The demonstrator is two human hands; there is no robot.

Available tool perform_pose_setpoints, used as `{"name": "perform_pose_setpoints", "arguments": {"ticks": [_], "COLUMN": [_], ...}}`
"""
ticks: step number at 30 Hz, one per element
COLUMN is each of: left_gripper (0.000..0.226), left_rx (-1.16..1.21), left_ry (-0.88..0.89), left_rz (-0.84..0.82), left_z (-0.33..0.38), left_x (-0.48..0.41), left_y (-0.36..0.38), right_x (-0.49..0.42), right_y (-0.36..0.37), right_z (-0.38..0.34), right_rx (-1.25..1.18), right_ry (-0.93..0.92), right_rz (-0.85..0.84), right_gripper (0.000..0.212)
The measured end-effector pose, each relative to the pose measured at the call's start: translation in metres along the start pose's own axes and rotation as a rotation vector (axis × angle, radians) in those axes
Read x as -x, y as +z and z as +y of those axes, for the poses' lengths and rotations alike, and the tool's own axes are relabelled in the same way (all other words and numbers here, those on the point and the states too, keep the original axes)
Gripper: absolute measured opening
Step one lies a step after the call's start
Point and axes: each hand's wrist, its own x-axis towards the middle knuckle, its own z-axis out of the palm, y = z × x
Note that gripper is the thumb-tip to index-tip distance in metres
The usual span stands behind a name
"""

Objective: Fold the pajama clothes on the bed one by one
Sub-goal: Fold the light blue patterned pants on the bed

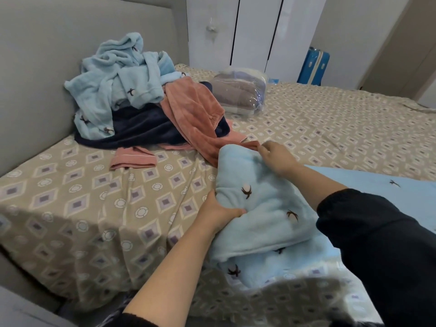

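Bed (70, 208): broad mattress under a tan sheet printed with diamonds and rings, the cloth wrinkled and hanging over the near corner; open sheet runs to my left and far right. Headboard (35, 79): grey padded panel along the left, closing that side. Wardrobe (254, 31): glossy white doors past the far edge of the bed. Pile of pajama clothes (141, 131): heaped against the headboard, crumpled pale blue fleece on top, navy plush beneath, a salmon-pink piece (188, 107) spilling toward me until its hem touches the piece I hold. Pale blue pajama piece (264, 208): soft fleece with small dark bird-like motifs, doubled over into a rough rectangle on the near right of the bed, well apart from the pile's blue top. Flat pale blue cloth (377, 180) with the same motif lies beyond my right forearm; I cannot tell if it is the same garment. Bagged bedding (240, 90): folded grey and white textiles in clear plastic, behind the pile. Suitcase (313, 67): blue, hard-shelled, upright by the wardrobe. Left hand (217, 213): clasps the folded piece's near-left edge, thumb on top, fingers tucked under. Right hand (276, 156): fingers curled, pinching the far corner. Pink cuff (133, 158): ribbed, lying flat just before the pile.
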Motion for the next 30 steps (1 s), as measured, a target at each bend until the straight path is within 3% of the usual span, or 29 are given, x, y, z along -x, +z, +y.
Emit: {"name": "perform_pose_setpoints", "arguments": {"ticks": [2, 6, 11, 14, 16, 19, 25, 28, 30], "left_gripper": [0.115, 0.088, 0.098, 0.103, 0.094, 0.076, 0.061, 0.053, 0.044], "left_rx": [-0.025, -0.139, -0.188, -0.216, -0.172, -0.116, -0.182, -0.244, -0.285], "left_ry": [0.014, -0.023, -0.034, -0.047, -0.046, -0.051, -0.012, 0.026, 0.055], "left_rz": [0.002, -0.019, -0.094, -0.111, -0.087, 0.007, 0.109, 0.162, 0.17], "left_z": [0.002, 0.003, 0.004, 0.006, 0.009, 0.011, 0.012, 0.011, 0.011], "left_x": [0.002, -0.003, -0.01, -0.012, -0.009, -0.01, -0.012, -0.014, -0.014], "left_y": [0.001, -0.001, -0.003, -0.003, -0.004, 0.0, 0.012, 0.019, 0.023], "right_x": [-0.009, -0.031, -0.043, -0.039, -0.034, -0.029, -0.01, -0.012, -0.014], "right_y": [0.016, 0.047, 0.057, 0.063, 0.055, 0.022, -0.024, -0.021, -0.023], "right_z": [-0.018, -0.028, -0.01, -0.012, -0.007, 0.019, 0.079, 0.082, 0.085], "right_rx": [0.004, 0.148, 0.237, 0.207, 0.158, 0.121, 0.169, 0.184, 0.217], "right_ry": [-0.027, -0.082, -0.008, -0.049, -0.1, 0.022, 0.346, 0.323, 0.319], "right_rz": [-0.114, -0.175, 0.102, 0.056, 0.034, 0.047, -0.191, -0.117, 0.018], "right_gripper": [0.044, 0.044, 0.041, 0.046, 0.05, 0.053, 0.059, 0.05, 0.053]}}
